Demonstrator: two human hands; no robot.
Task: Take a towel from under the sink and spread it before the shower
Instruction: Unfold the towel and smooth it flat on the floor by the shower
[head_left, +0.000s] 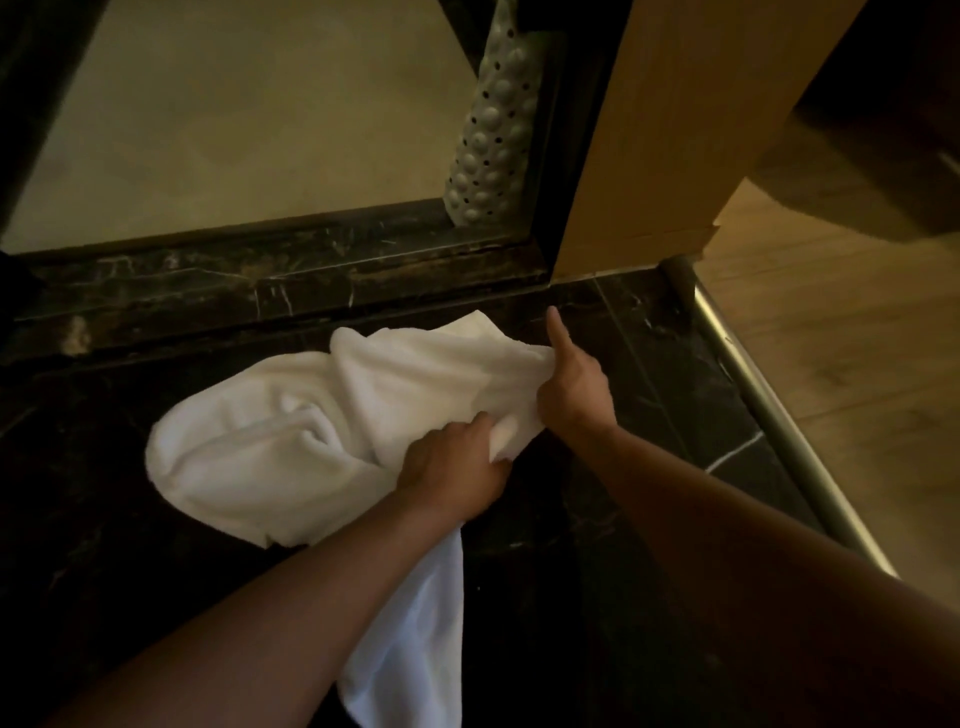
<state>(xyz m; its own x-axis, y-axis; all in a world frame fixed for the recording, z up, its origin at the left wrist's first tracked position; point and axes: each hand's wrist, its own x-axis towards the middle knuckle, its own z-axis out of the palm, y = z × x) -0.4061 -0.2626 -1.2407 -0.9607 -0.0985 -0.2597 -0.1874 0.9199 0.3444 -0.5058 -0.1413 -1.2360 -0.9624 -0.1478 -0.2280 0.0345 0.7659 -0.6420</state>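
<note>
Both hands are holding a white towel (291, 447) that is lying bunched on the dark floor (104, 519) just before the shower sill (208, 291). The left hand (452, 467) is gripping its near edge; the right hand (571, 389) is pinching a fold, forefinger pointing forward. A rolled mat (493, 135) is leaning inside the shower.

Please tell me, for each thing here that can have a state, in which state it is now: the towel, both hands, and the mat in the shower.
towel: bunched on the dark floor, not yet spread flat
left hand: grips the towel's near edge
right hand: pinches the towel's right edge, one finger straight
shower mat: rolled, standing in the shower corner
</note>
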